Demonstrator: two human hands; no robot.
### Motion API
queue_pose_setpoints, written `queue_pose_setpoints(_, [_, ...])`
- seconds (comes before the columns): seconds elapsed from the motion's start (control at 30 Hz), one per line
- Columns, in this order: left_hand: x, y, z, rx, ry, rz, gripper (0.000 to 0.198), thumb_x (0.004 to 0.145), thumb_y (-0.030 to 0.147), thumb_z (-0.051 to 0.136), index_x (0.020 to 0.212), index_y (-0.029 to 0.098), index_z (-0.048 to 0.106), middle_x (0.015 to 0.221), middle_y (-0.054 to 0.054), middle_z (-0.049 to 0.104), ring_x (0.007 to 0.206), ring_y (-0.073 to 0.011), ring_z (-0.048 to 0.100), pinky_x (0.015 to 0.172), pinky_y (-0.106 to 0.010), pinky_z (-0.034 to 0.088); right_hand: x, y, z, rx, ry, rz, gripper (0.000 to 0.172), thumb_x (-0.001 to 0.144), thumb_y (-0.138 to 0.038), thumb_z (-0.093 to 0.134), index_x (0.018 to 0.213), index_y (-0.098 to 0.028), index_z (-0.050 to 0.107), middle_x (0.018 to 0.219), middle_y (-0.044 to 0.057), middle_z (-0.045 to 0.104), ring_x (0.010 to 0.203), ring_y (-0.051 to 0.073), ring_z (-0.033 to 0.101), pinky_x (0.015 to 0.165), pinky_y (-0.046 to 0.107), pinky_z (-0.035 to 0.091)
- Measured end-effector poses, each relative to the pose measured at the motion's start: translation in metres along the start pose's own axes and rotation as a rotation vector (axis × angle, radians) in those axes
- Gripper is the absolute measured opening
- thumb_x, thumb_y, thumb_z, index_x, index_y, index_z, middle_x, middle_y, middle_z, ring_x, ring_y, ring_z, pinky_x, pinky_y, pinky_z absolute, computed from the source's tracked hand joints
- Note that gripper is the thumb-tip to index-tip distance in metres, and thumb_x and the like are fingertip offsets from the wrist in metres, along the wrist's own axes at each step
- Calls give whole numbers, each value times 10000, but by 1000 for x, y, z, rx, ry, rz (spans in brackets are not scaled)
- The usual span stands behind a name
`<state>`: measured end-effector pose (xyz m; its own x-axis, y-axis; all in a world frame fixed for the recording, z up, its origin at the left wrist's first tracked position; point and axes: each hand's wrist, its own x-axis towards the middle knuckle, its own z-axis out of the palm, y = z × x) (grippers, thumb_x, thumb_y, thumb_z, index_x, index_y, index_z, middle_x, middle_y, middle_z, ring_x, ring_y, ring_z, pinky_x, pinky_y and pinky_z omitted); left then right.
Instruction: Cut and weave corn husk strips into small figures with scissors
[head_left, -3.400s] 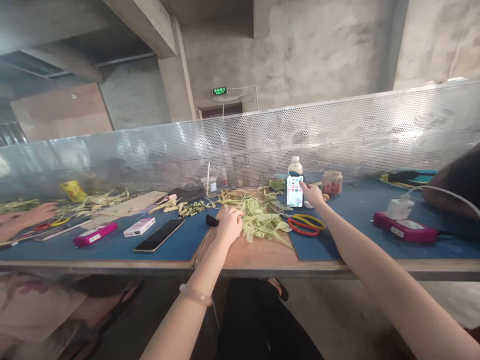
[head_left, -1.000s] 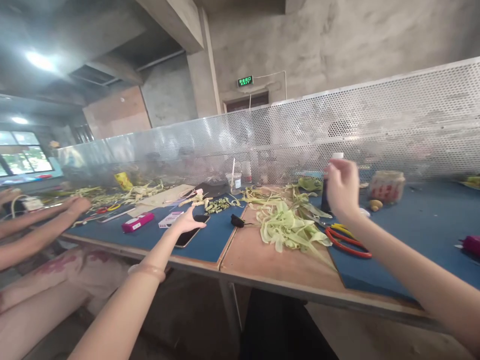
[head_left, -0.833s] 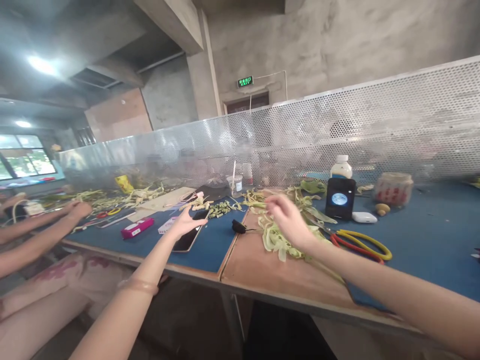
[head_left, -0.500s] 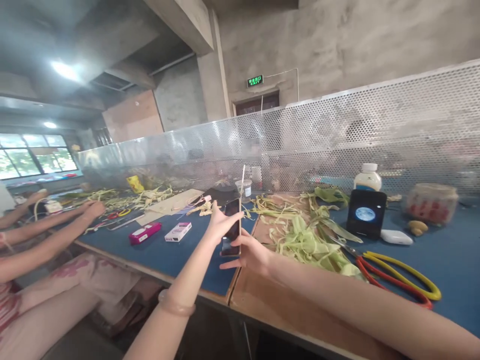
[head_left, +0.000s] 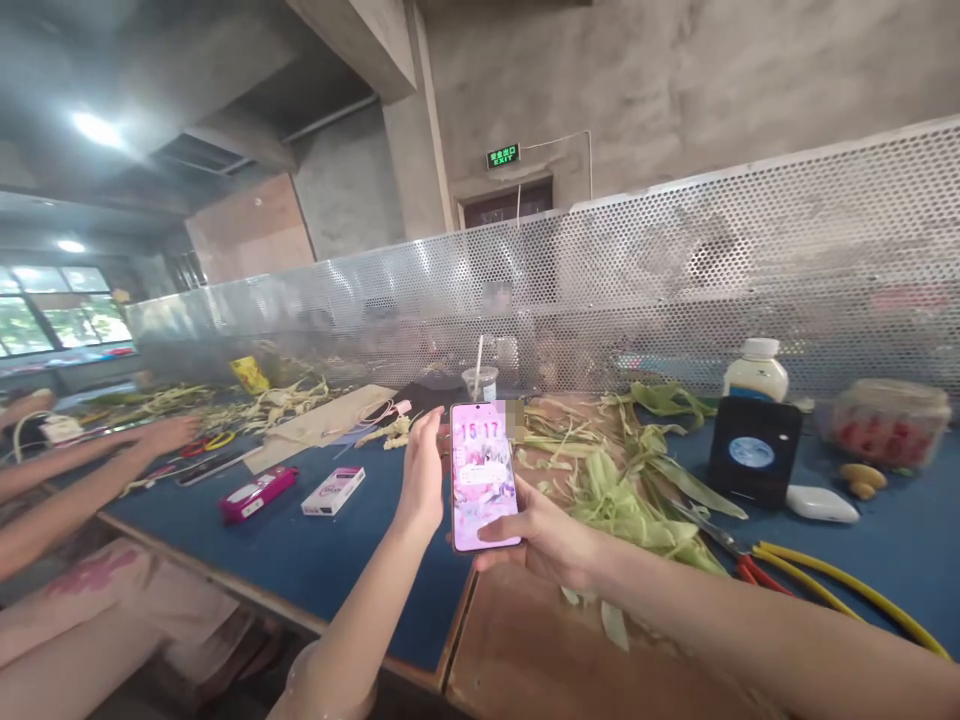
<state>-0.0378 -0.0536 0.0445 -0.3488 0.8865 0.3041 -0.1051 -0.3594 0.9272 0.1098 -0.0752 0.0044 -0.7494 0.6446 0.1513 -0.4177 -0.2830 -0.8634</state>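
Observation:
A phone (head_left: pixel 486 480) stands tilted toward me, its lit pink screen showing 15:17. My right hand (head_left: pixel 544 535) grips its lower right side, thumb over the screen's lower part and fingers partly hidden behind. At the phone's left edge, my left hand (head_left: pixel 421 475) has its fingers stretched upward; whether it touches the phone I cannot tell. Pale green husk-like leaves (head_left: pixel 607 490) lie just past my right hand. Scissors with red and yellow handles (head_left: pixel 817 575) rest beyond my right forearm, which partly covers them.
A black device (head_left: pixel 754 450), a white earphone case (head_left: pixel 823 504), a white-capped bottle (head_left: pixel 757 370) and a clear tub (head_left: pixel 892 420) stand at right. Left are a magenta packet (head_left: pixel 259 494), a small white box (head_left: pixel 334 491) and another person's arms (head_left: pixel 97 480). Behind runs a perforated metal screen (head_left: pixel 637 280).
The phone has turned from edge-on and dark to screen facing me and lit. My right thumb now lies over the screen, and my left hand has shifted to the phone's left edge.

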Motion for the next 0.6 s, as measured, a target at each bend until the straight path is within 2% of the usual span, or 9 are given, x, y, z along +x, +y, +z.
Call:
queue_pose_setpoints(0.07, [-3, 3, 8, -212, -97, -102, 532, 749, 590, 431, 1086, 192, 541, 858, -58, 644, 724, -206, 619, 626, -314, 469, -6, -6, 2, 3, -18, 3, 605, 567, -90, 726, 1082, -204, 429, 991, 62, 622, 813, 214, 640, 655, 338, 523])
queue_pose_setpoints(0.17, [-6, 4, 20, -378, -334, -340, 658, 718, 667, 397, 1006, 109, 592, 726, -106, 658, 621, -245, 616, 602, -370, 471, -15, -11, 0, 0, -28, 12, 602, 570, -86, 725, 1080, -201, 428, 1005, 67, 617, 843, 222, 634, 648, 334, 525])
queue_pose_setpoints(0.23, [-7, 1, 26, -446, -484, -448, 775, 689, 734, 351, 1002, 72, 604, 743, -147, 666, 632, -266, 619, 617, -392, 473, -18, -12, -3, -5, -27, 36, 623, 572, -91, 728, 1102, -202, 419, 992, 66, 619, 848, 223, 634, 656, 339, 523])
queue_pose_setpoints(0.3, [-7, -3, 31, -534, -594, -475, 853, 677, 770, 299, 1065, 68, 587, 817, -166, 668, 700, -277, 626, 655, -398, 478, -21, -11, -8, -2, -14, 60, 630, 570, -91, 731, 1108, -198, 420, 986, 68, 620, 844, 224, 634, 660, 346, 521])
queue_pose_setpoints(0.43, [-6, -11, 40, -639, -685, -470, 848, 688, 763, 292, 1161, 102, 537, 866, -146, 661, 718, -260, 625, 681, -401, 485, -22, -10, -16, 23, 24, 62, 620, 563, -70, 731, 1094, -207, 443, 1002, 56, 616, 847, 211, 625, 656, 338, 526])
queue_pose_setpoints(0.6, [-7, -15, 45, -669, -710, -467, 797, 718, 733, 289, 1182, 125, 515, 838, -124, 645, 684, -240, 617, 677, -400, 486, -23, -9, -23, 28, 26, 73, 603, 576, -73, 722, 1092, -205, 441, 961, 44, 617, 813, 202, 630, 645, 339, 529])
